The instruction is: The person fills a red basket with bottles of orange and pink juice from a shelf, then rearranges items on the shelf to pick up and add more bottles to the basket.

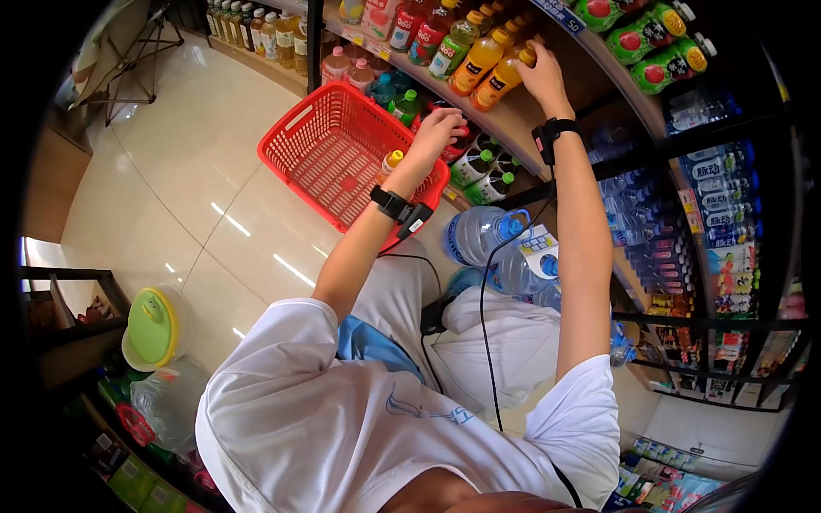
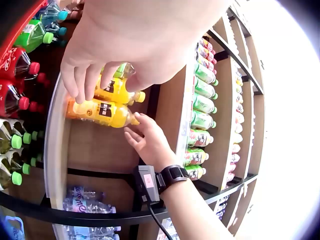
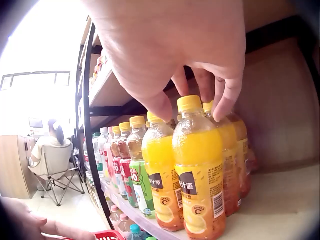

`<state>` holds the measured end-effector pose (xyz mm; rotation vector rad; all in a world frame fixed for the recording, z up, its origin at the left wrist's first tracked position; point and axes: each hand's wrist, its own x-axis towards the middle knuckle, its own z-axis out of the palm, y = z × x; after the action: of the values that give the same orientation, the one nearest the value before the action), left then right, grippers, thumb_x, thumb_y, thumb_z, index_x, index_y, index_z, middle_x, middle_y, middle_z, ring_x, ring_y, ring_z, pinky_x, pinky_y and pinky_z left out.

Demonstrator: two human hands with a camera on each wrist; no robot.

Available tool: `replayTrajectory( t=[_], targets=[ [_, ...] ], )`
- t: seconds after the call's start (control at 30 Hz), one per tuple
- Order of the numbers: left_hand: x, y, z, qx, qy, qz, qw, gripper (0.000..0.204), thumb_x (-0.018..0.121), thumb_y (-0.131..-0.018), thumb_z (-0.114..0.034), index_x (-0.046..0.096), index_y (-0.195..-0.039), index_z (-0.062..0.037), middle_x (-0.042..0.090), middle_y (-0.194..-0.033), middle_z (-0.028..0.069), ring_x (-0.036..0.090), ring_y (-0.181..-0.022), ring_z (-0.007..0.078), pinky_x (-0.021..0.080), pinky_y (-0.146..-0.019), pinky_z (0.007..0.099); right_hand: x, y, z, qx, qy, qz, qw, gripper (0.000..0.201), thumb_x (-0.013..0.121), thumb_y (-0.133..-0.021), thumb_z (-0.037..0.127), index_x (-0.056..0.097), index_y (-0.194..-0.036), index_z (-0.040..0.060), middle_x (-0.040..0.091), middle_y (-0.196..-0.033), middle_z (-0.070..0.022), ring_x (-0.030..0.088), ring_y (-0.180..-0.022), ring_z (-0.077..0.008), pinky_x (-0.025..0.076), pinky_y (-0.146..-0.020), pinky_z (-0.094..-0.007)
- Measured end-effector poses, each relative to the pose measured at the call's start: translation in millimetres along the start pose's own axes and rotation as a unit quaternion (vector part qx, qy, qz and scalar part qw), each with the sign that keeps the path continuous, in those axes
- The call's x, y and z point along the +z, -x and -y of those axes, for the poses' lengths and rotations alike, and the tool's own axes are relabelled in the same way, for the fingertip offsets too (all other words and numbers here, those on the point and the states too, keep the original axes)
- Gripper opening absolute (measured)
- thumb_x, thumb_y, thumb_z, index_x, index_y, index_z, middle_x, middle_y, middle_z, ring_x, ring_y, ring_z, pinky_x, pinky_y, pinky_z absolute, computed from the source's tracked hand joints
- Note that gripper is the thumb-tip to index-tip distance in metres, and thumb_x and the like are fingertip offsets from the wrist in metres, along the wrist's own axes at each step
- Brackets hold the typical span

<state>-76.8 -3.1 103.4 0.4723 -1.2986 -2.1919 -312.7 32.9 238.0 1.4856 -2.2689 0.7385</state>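
My right hand (image 1: 544, 79) is at the shelf, its thumb and fingers curled around the yellow cap of a front orange juice bottle (image 3: 201, 172). That bottle stands upright on the shelf board, with more orange juice bottles (image 3: 159, 175) beside and behind it. My left hand (image 1: 434, 138) hovers above the right side of a red plastic basket (image 1: 282, 120), fingers relaxed and holding nothing. Inside the basket, partly hidden by my left forearm, is a small bottle with a yellow cap (image 1: 392, 159).
Green-labelled Qoo bottles (image 1: 453, 50) stand beside the juice. Soda bottles with green caps (image 1: 493, 182) fill the lower shelf. Large water jugs (image 1: 475, 232) stand on the floor near my knees. A cable (image 1: 484, 316) hangs from my right wrist. Someone sits in a chair (image 3: 52, 162) farther off.
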Motion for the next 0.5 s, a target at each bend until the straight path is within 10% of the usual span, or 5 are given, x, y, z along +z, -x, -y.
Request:
replayTrajectory(
  t=[0.5],
  targets=[
    [-157, 100, 86, -0.129, 0.009, -0.327, 0.936, 0.041, 0.045, -0.099, -0.031, 0.056, -0.122, 0.0007, 0.066, -0.112, 0.0135, 0.065, -0.097, 0.0207, 0.052, -0.084, 0.0327, 6, -2, -2, 0.068, 0.005, 0.088, 0.994, 0.05, 0.069, -0.087, 0.031, 0.058, -0.134, 0.0177, 0.066, -0.123, -0.0195, 0.062, -0.117, -0.0374, 0.049, -0.098, -0.0417]
  ],
)
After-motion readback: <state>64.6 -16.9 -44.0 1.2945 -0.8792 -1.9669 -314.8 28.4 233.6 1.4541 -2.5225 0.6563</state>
